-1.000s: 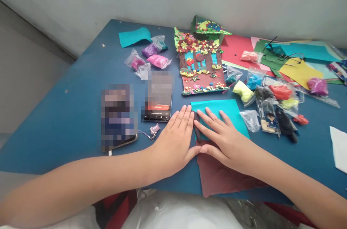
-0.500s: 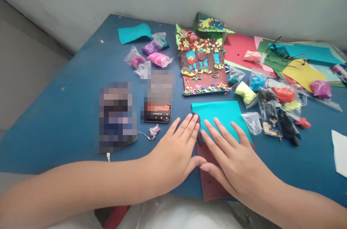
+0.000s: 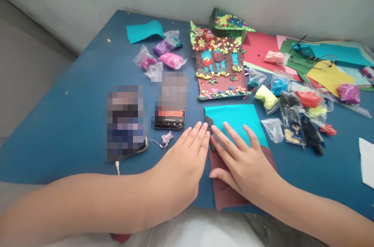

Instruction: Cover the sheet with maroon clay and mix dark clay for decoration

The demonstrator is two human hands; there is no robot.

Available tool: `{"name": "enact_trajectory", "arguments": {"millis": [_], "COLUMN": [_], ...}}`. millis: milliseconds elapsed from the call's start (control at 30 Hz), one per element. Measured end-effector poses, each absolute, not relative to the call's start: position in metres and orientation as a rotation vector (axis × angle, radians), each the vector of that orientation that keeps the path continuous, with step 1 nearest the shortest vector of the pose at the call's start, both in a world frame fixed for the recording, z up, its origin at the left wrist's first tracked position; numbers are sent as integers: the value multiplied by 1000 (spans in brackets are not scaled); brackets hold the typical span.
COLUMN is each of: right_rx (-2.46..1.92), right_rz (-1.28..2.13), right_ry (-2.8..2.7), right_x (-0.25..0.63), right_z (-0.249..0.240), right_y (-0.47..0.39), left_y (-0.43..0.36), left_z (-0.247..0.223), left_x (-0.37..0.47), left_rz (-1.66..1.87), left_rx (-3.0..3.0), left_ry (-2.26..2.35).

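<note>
A turquoise sheet (image 3: pixel 230 116) lies near the table's front edge, its lower part covered by a flat layer of reddish-brown clay (image 3: pixel 226 192). Along the sheet's left edge runs a strip of dark clay (image 3: pixel 209 122), partly hidden by fingers. My left hand (image 3: pixel 187 157) lies flat at that left edge, fingertips beside the dark strip. Spread over the sheet is my right hand (image 3: pixel 242 157), its index finger touching the strip and its thumb above the brown clay. Neither hand grips anything.
Behind the sheet stands a decorated clay picture (image 3: pixel 220 64). Two phones (image 3: pixel 171 120) lie left, with a charm (image 3: pixel 167 138) near them. Bagged clay (image 3: pixel 265 98), glasses (image 3: pixel 315 62) and coloured paper (image 3: pixel 260 50) crowd the right; more bags (image 3: pixel 172 60) lie back left.
My hands have parted at the thumbs, and the left thumb is now out of sight. More of the dark strip's upper end shows. The sheet sits slightly further left and up in view.
</note>
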State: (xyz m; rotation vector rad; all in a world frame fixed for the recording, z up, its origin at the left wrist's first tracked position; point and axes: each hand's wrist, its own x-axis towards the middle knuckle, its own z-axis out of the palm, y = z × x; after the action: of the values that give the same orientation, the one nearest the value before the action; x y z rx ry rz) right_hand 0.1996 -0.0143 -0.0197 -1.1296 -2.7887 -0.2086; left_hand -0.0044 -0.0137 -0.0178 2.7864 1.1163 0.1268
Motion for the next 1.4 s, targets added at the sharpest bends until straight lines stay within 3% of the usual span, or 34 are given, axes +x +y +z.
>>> {"name": "enact_trajectory", "arguments": {"millis": [400, 767, 1033, 1400], "right_rx": [-1071, -1017, -1090, -1204], "right_rz": [-72, -51, 209, 387], "right_ry": [-2757, -2682, -2463, -2434], "right_x": [197, 213, 207, 205], "right_z": [-18, 2, -15, -19], "right_y": [-18, -10, 8, 15], "left_y": [-11, -27, -16, -20], "left_z": [-16, -19, -32, -39], "left_x": [-3, 6, 6, 0], "left_rz": [44, 267, 734, 723], "left_rx": [2817, 2961, 3051, 3067], "left_ry": [1061, 1217, 1120, 1014]}}
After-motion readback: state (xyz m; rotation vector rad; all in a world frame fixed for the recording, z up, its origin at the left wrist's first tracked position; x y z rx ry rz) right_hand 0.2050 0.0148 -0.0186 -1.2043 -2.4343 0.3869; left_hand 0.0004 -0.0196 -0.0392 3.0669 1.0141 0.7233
